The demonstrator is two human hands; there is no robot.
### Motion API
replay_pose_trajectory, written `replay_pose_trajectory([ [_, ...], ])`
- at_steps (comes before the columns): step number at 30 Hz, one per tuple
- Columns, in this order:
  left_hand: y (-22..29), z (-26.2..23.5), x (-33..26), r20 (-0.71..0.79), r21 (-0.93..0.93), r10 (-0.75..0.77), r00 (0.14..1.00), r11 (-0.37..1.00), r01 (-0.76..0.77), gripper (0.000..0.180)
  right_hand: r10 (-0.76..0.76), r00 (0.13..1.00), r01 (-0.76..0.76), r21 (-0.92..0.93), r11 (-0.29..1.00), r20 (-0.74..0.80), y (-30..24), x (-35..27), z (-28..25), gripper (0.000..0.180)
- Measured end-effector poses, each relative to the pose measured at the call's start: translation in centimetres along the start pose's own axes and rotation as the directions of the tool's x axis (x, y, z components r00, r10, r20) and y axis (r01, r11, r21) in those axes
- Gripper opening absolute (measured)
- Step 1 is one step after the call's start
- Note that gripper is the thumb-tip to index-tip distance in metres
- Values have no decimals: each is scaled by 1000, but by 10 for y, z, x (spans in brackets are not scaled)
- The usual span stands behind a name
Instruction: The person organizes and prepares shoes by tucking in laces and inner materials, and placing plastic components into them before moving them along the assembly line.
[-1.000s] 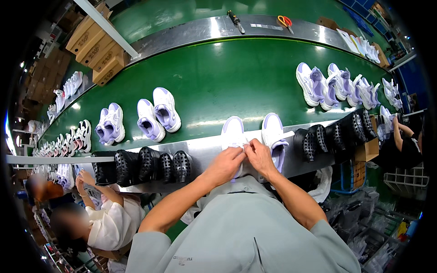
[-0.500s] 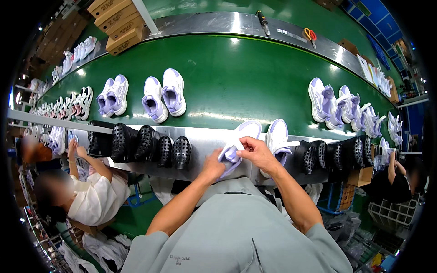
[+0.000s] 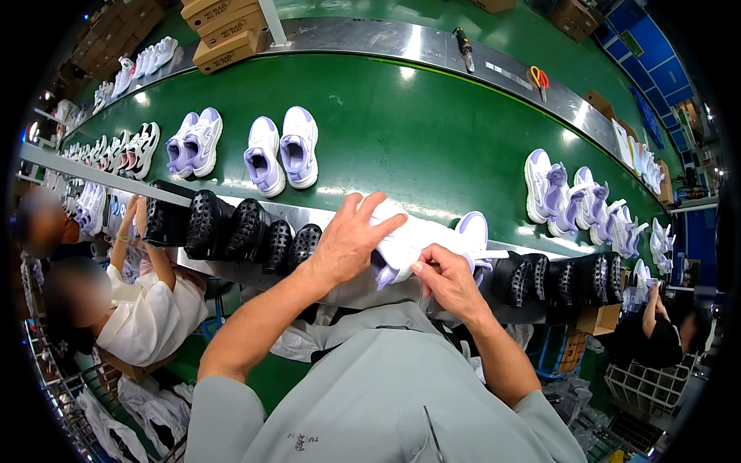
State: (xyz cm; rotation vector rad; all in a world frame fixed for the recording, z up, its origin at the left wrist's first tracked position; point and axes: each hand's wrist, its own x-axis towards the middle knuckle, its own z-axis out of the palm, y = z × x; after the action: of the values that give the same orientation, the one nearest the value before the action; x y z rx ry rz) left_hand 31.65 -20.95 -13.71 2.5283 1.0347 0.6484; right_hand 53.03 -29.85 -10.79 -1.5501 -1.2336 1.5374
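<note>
Item: white sneaker point(image 3: 417, 239), centre of the frame, lying across the metal front edge point(image 3: 231, 202) of the green conveyor belt point(image 3: 417, 131). A second white sneaker with a lilac heel point(image 3: 472, 230) lies just beside it on the right, touching it.

Left hand point(image 3: 349, 241): grip closed over the top of the white sneaker, fingers spread across its upper, thumb side toward the person.

Right hand point(image 3: 446, 279): grip pinched on the near side of the same sneaker, fingertips pressed to its lower edge.

Nearby, lower centre: row of black studded shoe forms point(image 3: 231, 228) left of the hands, along the front edge; a second row of black forms point(image 3: 567, 276) right of the hands.

On the belt, upper centre: a pair of white-and-lilac sneakers point(image 3: 282, 150), toes pointing away; further left, another pair point(image 3: 193, 141); more pairs trail off toward the upper left rim.

Right of the frame: cluster of white-and-lilac sneakers point(image 3: 575, 202), standing close together.

Far edge of the belt, upper right: orange-handled scissors point(image 3: 539, 78) and a dark hand tool point(image 3: 463, 40) on the metal strip.

Upper left: stacked cardboard boxes point(image 3: 224, 29).

Lower left: a co-worker in a white top point(image 3: 150, 316), arms raised to the belt edge. Lower right: another co-worker in dark clothing point(image 3: 656, 339).
</note>
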Motion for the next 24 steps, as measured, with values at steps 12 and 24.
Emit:
replay_pose_trajectory([
  [12,7,-6,16,104,12,234,967,971,-237,68,26,996,-45,-205,978,-91,0,5,11,25],
  [24,24,4,4,182,-90,110,977,991,-94,68,116,989,-120,-33,992,-90,12,-6,14,12],
])
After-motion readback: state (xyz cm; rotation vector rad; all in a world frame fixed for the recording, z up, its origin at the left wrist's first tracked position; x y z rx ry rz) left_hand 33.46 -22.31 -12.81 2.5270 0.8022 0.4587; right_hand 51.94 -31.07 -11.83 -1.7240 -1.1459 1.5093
